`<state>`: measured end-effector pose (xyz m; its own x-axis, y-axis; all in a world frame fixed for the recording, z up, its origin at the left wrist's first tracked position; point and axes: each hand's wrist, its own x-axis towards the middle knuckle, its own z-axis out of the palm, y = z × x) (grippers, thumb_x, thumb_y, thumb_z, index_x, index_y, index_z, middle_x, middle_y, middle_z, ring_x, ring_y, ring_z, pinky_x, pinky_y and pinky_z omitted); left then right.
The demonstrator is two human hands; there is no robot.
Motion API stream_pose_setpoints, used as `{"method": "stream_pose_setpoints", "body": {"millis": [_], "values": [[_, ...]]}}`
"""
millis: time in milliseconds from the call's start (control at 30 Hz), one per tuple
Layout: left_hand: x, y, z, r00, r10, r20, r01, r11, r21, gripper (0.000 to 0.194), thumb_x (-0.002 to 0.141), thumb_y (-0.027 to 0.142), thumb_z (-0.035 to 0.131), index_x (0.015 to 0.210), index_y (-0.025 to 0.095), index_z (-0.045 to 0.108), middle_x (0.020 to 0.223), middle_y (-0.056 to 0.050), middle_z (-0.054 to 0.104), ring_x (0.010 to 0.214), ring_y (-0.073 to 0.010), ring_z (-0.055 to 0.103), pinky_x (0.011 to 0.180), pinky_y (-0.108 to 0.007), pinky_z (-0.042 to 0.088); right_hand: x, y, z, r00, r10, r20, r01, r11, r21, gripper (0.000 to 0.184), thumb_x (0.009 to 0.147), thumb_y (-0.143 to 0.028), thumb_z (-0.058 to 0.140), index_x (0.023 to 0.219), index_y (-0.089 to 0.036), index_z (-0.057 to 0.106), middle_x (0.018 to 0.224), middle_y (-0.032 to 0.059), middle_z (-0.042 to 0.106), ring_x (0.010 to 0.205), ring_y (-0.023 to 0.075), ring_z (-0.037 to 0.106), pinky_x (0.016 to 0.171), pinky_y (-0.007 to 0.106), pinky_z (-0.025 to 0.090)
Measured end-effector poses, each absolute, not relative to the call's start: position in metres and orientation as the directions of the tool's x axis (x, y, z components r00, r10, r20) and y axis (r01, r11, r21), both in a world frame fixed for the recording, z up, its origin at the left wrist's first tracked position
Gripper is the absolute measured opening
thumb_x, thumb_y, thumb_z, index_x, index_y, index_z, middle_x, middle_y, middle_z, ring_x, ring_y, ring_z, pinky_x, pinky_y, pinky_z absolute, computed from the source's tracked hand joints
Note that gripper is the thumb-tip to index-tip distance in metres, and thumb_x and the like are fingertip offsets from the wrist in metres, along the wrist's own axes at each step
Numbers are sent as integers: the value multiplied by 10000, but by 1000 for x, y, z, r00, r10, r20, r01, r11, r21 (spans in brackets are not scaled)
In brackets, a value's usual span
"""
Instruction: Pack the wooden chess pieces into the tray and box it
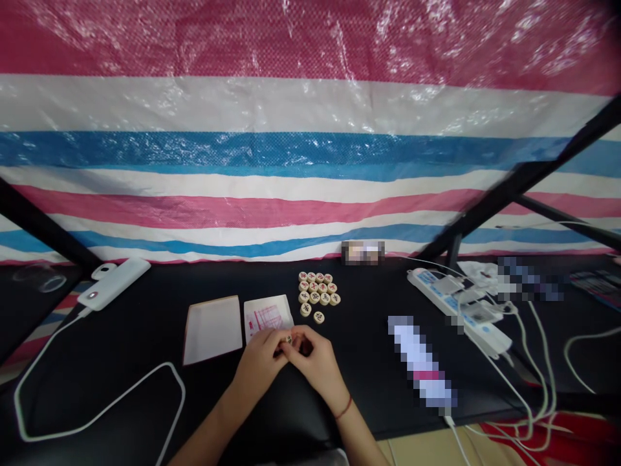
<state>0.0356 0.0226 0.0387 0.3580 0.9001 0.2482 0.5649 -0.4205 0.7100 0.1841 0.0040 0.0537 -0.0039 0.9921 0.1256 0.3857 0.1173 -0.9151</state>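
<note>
Two bare hands are seen meeting at the near middle of a black table (369, 362), viewed from above by a head-worn camera. The left hand (259, 362) and the right hand (315, 362) are brought together, fingertips touching, and a small round game piece (289, 339) is pinched between them; only a sliver of its pale face is shown. A thin red cord is worn on the right wrist.

Just beyond the hands, a folded paper board (268, 316) with red printed lines is laid flat, its near edge partly covered by the left hand's fingers. Beside it, to the left, a plain white box tray (213, 329) is set. Past the paper, a cluster of round wooden pieces (317, 291) with red and dark characters is grouped in short rows, with two pieces set a little nearer.

At the far left, a white power bank (114, 283) is placed, and a white cable (97, 408) is looped across the table from it. At the right, a white power strip (458, 310) with several plugs and trailing wires is laid at an angle. Behind the table, a striped plastic sheet (310, 142) in pink, white and blue is hung.
</note>
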Motion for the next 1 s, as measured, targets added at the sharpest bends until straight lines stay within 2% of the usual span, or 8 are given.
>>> {"method": "stream_pose_setpoints", "body": {"millis": [100,200,267,333,500,700,867,1000], "values": [[35,22,35,412,864,291,607,-498,620,199,861,223,594,1054,244,635,948,-27,710,870,-201,651,813,-354,517,187,7,50,63,987,149,387,113,-915,151,797,-303,629,883,-191,684,664,-8,636,594,139,585,571,234,482],[29,22,31,379,843,381,675,-534,510,263,868,301,615,1122,234,616,999,-55,709,935,-235,640,873,-400,474,203,13,37,221,939,262,470,133,-872,223,840,-318,571,976,-178,680,832,61,689,700,173,623,631,275,513],[25,23,29,333,830,448,709,-534,461,192,893,290,580,1066,227,636,966,-56,716,917,-231,642,872,-398,447,216,18,24,309,876,369,584,132,-801,246,854,-326,549,997,-171,676,941,105,692,822,214,632,730,338,525],[22,23,28,302,805,510,710,-547,443,134,916,237,532,978,225,651,909,-41,722,868,-205,647,852,-375,433,227,21,11,316,835,450,689,125,-714,246,858,-324,544,994,-168,678,979,122,689,916,247,619,827,404,505],[20,23,30,271,773,574,682,-575,452,176,914,175,488,864,222,649,802,-10,719,787,-163,645,841,-354,418,233,24,-8,236,859,454,775,116,-621,233,879,-291,523,1015,-163,662,989,114,696,935,253,610,856,424,482],[20,25,25,260,825,502,672,-528,519,209,916,203,462,846,225,657,801,-22,723,770,-161,643,830,-360,428,232,27,-13,250,841,479,771,126,-624,213,891,-278,497,992,-173,651,1004,122,675,942,241,617,850,412,492],[20,26,22,261,811,524,647,-550,528,195,909,199,473,839,221,654,789,-18,721,750,-160,650,797,-345,443,234,28,-17,276,835,476,759,114,-641,235,907,-291,483,1057,-174,621,1020,124,669,950,240,622,850,404,503],[18,27,21,263,801,538,613,-569,548,182,908,194,482,844,221,650,786,-14,721,740,-157,657,774,-325,462,234,30,-17,242,850,467,787,110,-607,246,918,-286,470,1080,-170,615,1047,122,665,977,245,603,874,411,487]]}}
